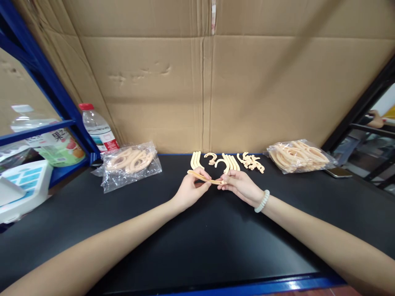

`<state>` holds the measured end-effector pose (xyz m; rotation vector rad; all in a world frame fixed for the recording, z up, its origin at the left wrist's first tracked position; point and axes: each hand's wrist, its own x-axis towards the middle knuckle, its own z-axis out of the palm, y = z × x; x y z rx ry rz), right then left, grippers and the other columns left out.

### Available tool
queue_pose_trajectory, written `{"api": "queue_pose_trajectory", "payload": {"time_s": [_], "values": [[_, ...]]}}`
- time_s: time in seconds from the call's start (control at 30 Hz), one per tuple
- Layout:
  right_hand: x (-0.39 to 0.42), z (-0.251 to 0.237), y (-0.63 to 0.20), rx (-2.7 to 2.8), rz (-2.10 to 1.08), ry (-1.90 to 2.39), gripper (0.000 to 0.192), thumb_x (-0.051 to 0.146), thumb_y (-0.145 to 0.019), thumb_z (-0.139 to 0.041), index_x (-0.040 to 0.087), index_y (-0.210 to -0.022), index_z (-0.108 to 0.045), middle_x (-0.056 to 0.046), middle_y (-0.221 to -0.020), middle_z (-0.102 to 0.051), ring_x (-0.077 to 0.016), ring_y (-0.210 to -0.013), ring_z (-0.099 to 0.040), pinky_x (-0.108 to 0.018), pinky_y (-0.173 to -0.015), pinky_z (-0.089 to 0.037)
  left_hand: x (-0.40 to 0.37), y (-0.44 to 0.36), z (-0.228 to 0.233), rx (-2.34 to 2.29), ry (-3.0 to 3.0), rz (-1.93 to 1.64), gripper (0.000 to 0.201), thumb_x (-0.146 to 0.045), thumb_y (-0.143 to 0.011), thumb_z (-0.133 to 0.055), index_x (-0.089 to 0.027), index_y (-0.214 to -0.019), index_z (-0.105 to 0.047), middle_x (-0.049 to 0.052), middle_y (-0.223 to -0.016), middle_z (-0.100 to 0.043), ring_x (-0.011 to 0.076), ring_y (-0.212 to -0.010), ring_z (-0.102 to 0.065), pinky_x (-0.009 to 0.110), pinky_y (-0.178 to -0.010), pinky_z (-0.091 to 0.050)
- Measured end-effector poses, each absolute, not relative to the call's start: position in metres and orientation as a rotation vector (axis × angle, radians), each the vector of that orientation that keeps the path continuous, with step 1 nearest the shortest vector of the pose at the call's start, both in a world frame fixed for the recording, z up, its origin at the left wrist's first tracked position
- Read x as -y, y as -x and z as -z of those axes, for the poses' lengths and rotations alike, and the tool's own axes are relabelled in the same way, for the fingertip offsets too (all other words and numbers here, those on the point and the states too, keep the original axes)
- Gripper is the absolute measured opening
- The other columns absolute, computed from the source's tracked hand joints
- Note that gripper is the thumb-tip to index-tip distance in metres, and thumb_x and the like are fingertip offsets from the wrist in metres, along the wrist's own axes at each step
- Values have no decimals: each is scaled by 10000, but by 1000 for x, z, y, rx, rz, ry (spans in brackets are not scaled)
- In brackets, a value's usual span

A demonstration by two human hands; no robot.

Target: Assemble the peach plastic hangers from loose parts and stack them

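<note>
Both hands meet over the black table around a beige plastic strip, long and slightly bent, held almost level. My left hand pinches it near the middle, and its free end points left. At the strip's other end my right hand closes its fingertips; whether a second small part is held there is too small to tell. Just behind the hands lie several curved beige strips side by side, another row of strips, hook-shaped pieces and a pile of small beige parts.
Clear bags of beige looped parts lie at left and right, the right one beside a phone. A red-capped bottle stands by the blue frame. A cardboard wall closes off the back.
</note>
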<state>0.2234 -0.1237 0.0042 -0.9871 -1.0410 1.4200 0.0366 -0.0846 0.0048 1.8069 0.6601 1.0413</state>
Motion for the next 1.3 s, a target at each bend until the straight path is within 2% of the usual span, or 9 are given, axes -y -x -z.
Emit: {"api": "queue_pose_trajectory", "payload": {"time_s": [0.2,0.6,0.77,1.07,1.3], "values": [[124,-3,-222,1046,-1391,995,384,393,-573,-853,137,-670,-583,-35,-707,-667,-132,-627,-644,-269,-660,-510,89,-38,-6,-633,-1831,-1018,85,-198,-778,-615,-172,-773,-534,16,-845,-555,156,-805,-582,309,-730,-522],[124,-9,-223,1017,-1458,1026,269,267,-718,-776,140,-672,-544,-66,-732,-677,-180,-706,-693,-295,-713,-548,87,-38,-3,-635,-1777,-1083,114,-221,-769,-637,-168,-798,-541,18,-875,-517,160,-841,-561,330,-748,-535],[124,-7,-223,1032,-1449,1011,291,288,-714,-781,144,-672,-532,-54,-735,-667,-175,-701,-690,-297,-711,-545,85,-38,-1,-619,-1780,-1089,121,-225,-764,-648,-165,-799,-549,19,-878,-517,156,-830,-561,316,-734,-530],[120,1,-220,1051,-1347,1025,398,381,-601,-830,163,-670,-503,-4,-650,-649,-130,-581,-638,-270,-602,-497,85,-39,-3,-584,-1806,-1076,104,-217,-766,-646,-165,-792,-560,6,-842,-506,147,-797,-562,297,-701,-524],[120,4,-218,1090,-1275,1033,392,420,-613,-798,169,-675,-503,-3,-632,-644,-123,-566,-612,-271,-574,-462,84,-40,-2,-567,-1722,-1065,159,-249,-750,-682,-155,-779,-558,4,-832,-503,160,-798,-583,329,-722,-528]]}}
